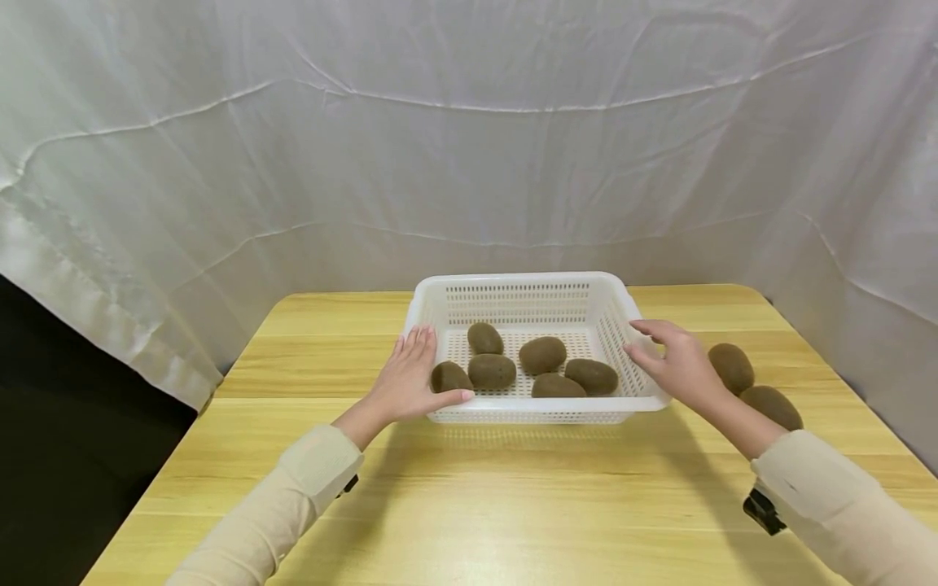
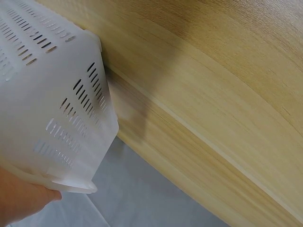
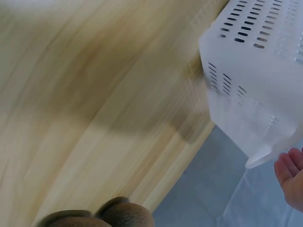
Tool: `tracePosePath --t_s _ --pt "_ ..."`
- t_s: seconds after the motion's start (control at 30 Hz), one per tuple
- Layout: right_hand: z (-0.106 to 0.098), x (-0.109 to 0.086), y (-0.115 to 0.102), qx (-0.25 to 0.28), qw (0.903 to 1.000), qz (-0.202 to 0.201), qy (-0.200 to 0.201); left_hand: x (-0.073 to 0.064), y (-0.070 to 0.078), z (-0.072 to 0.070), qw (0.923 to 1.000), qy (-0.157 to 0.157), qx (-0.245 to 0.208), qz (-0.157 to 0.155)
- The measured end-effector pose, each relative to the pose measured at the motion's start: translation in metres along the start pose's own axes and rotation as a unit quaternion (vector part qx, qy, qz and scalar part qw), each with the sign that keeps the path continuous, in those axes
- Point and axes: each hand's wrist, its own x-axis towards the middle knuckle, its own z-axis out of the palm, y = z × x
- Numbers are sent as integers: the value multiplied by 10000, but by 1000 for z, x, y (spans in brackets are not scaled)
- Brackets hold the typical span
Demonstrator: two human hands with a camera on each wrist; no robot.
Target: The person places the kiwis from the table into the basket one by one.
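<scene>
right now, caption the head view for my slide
Left hand and right hand at white basket of six kiwis, two more on the table.

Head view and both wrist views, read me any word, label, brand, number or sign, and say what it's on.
None: no readable text shows on the white perforated plastic basket, the brown oval fruits, the yellowish wooden table, the pale fabric curtain or the small black wrist devices.
</scene>
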Motion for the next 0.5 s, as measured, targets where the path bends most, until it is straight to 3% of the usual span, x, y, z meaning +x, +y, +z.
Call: tracePosePath --t_s 0.33,0.5 --pt "-5 -10 11 -179 9973 -51 714 0 0 1 9999 99 -9 30" --pt "-9 -19 20 -318 9958 97 854 0 0 1 10000 78 -33 18"
